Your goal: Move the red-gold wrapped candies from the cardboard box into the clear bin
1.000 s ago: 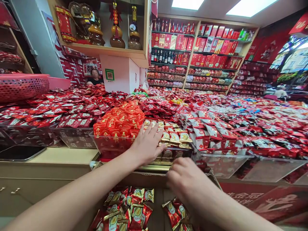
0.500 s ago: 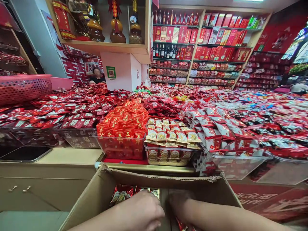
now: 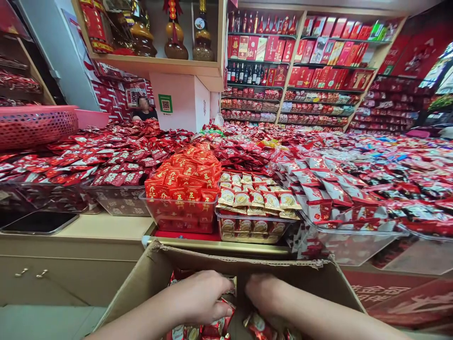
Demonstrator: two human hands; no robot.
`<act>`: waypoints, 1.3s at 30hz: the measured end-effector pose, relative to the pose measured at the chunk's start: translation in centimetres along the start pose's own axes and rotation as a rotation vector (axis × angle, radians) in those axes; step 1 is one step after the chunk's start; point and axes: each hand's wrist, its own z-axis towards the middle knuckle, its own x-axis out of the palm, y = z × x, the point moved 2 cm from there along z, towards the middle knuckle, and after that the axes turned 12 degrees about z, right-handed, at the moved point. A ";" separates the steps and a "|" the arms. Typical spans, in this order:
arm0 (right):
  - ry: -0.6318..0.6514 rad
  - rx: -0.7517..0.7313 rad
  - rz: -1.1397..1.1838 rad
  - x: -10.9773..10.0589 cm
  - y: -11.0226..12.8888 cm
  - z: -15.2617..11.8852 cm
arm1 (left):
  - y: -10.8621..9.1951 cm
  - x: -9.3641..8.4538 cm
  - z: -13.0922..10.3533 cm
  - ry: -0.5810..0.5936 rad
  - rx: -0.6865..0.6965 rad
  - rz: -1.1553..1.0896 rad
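Observation:
An open cardboard box point(image 3: 283, 267) stands below the counter edge, with red and gold wrapped packets point(image 3: 193, 331) inside. My left hand point(image 3: 208, 295) is in the box over packets on the left side, its thumb and fingers apart around a gold-edged packet point(image 3: 231, 284); a firm hold cannot be made out. My right hand point(image 3: 264, 293) is lower right of centre in the box, fingers curled down and blurred, above a red packet point(image 3: 260, 326). What its fingers touch is hidden.
On the counter, a clear bin of gold and red packets point(image 3: 253, 200) stands beside a bin of orange-red packets point(image 3: 184, 189). More packet bins spread right and left. A dark flat device point(image 3: 40, 223) lies at left. A person point(image 3: 144, 111) is far back.
My left hand has moved slightly left and opened its fingers, and more packets show beneath it. My right hand has shifted up slightly. The view has moved a little.

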 end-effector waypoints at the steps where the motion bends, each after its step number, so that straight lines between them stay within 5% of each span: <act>1: 0.029 0.007 -0.050 -1.0 1.2 -0.4 | 0.3 -0.1 -0.1 0.042 -0.051 -0.023; 4: 0.131 -0.064 -0.051 -3.5 4.9 -1.9 | 0.5 -0.6 -0.1 0.107 -0.095 -0.222; 8: 0.015 -0.183 0.063 -5.9 7.3 -3.5 | -0.1 -1.6 0.4 0.088 0.044 -0.684; 14: -0.175 -0.158 0.333 -7.4 6.3 -3.5 | -0.9 -3.1 0.5 0.061 0.074 -0.995; 18: -0.186 -0.170 0.351 -7.7 5.9 -3.2 | -1.2 -3.5 0.3 0.002 0.020 -1.303; 25: -0.260 -0.210 0.489 -7.6 6.0 -3.4 | -1.3 -4.0 0.0 -0.084 0.057 -1.342; 30: -0.383 -0.339 0.506 -7.7 6.6 -3.8 | -1.3 -4.5 -0.6 -0.063 0.125 -1.612; 34: -0.454 -0.273 0.766 -7.3 6.7 -3.7 | -1.5 -4.4 -0.4 -0.327 0.020 -1.543; 39: -0.324 -0.174 1.188 -6.4 7.3 -3.3 | -1.1 -4.5 -0.8 -0.764 -0.062 -1.013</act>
